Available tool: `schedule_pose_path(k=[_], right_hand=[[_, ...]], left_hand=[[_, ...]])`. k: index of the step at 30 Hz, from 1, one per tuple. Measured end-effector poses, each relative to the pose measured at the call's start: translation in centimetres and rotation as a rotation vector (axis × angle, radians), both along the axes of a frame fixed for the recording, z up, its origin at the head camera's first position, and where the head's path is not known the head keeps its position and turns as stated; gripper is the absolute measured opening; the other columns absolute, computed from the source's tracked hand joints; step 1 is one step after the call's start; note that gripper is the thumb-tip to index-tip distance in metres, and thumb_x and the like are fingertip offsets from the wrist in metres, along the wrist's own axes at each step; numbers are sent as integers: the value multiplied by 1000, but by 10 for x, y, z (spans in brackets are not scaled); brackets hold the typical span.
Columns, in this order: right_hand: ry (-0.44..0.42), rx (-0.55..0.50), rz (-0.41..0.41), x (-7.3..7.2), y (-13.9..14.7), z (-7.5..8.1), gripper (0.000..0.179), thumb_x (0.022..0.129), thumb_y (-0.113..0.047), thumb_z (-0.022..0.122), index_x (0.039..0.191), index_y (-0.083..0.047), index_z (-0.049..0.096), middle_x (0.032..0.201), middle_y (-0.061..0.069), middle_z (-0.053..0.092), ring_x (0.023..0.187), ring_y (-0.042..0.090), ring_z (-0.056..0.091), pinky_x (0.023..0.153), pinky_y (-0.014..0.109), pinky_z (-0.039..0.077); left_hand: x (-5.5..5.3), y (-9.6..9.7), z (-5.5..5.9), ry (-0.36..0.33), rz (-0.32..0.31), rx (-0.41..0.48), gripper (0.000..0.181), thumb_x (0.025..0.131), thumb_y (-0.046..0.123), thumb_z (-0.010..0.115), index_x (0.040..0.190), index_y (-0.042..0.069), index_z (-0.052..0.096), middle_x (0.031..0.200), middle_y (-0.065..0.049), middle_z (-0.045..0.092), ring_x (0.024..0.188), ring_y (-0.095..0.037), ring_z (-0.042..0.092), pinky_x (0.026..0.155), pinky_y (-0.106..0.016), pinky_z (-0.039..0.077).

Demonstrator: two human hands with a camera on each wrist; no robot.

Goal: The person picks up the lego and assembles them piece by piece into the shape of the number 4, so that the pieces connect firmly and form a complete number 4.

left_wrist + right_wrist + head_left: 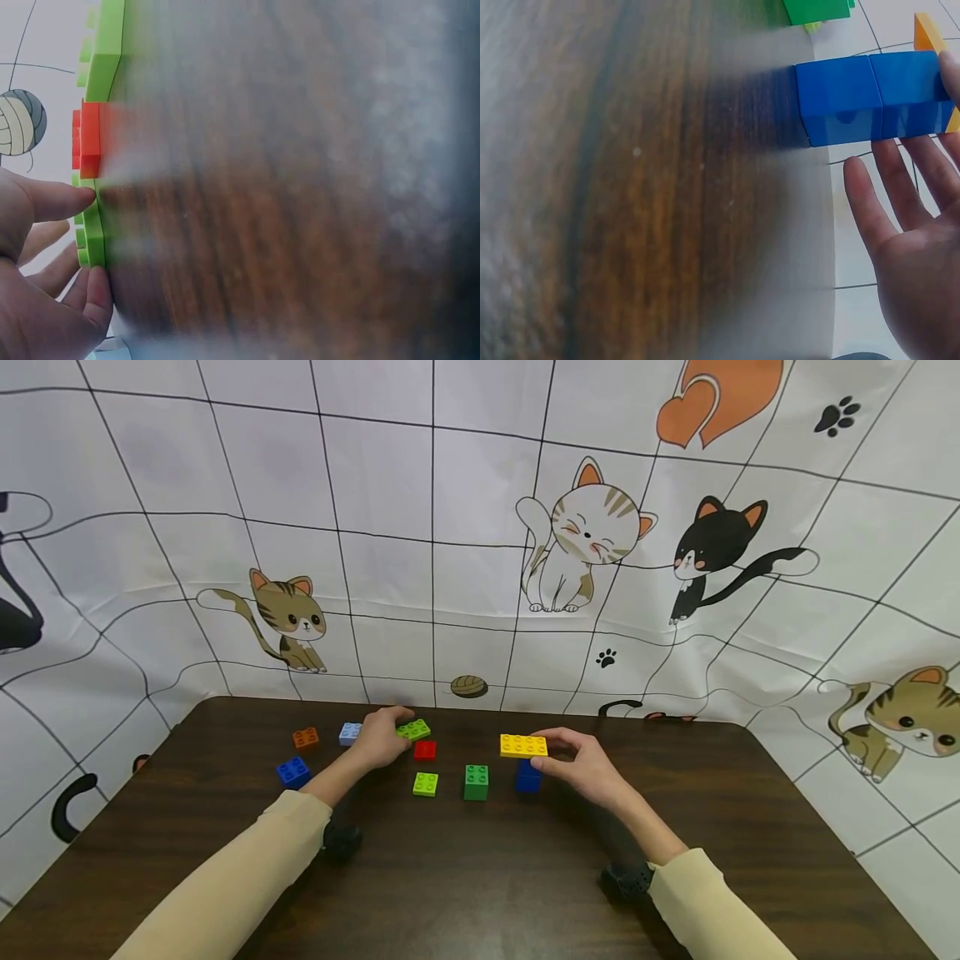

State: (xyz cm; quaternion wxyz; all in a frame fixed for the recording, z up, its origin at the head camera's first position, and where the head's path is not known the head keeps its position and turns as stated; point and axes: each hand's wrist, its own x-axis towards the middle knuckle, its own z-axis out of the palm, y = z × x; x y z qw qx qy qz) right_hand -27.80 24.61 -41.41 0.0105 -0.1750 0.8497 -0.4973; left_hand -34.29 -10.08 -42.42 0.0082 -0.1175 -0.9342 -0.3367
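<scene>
Nearest me on the brown table (465, 877), a small lime square (425, 785) and a green block (476, 783) sit apart from each other, and right of them the blue tower (528, 779), two bricks high, stands upright close by my right hand (588, 768). That hand pinches the right end of the yellow brick (522, 746) on top of the tower; the rest of the yellow juts out leftward past the blue. I can't tell whether it is fully seated, so I'd line up the edges and press straight down right over the tower, since weight on the overhang could tip the lot. A little farther off lies the red brick (425, 750), and just beyond it my left hand (378, 739) grasps the long lime brick (414, 730), thumb towards one end and fingertips at the other. With the red so close, I reckon a light grip and a straight lift would be safest, to avoid nudging it. Left of that hand are a pale blue brick (348, 733), partly hidden behind it, and an orange brick (305, 738).
</scene>
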Motion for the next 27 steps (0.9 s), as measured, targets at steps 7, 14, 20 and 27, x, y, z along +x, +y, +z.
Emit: schedule_pose_path(k=[7, 14, 20, 27], right_hand=[[9, -4, -6, -1, -1, 2, 40, 94, -22, 77, 129, -6, 67, 121, 11, 69, 107, 29, 64, 88, 34, 57], [-1, -12, 2, -2, -3, 0, 39, 93, -21, 78, 127, -5, 68, 119, 11, 69, 106, 28, 64, 86, 31, 56], [-1, -10, -2, -3, -2, 1, 38, 94, -22, 78, 126, -5, 68, 117, 11, 70, 103, 27, 63, 84, 30, 56], [-25, -21, 10, -2, 1, 0, 39, 94, -22, 78, 126, -5, 67, 118, 11, 69, 103, 28, 62, 84, 29, 57]], left_hand=[[-2, 0, 0, 2, -1, -4, 48, 90, -3, 69, 137, -8, 58, 139, -28, 57, 127, -42, 54, 109, -54, 42], [-2, -4, 1, 21, -1, -27, 46, 90, -2, 70, 135, -8, 59, 136, -29, 59, 125, -44, 55, 107, -55, 43], [1, -10, 3, 54, -26, -43, 44, 90, -4, 70, 132, -9, 61, 132, -29, 62, 122, -44, 57, 104, -56, 45], [10, -12, 6, 70, -69, -35, 42, 93, -2, 68, 133, -9, 60, 134, -29, 60, 125, -44, 55, 106, -57, 43]])
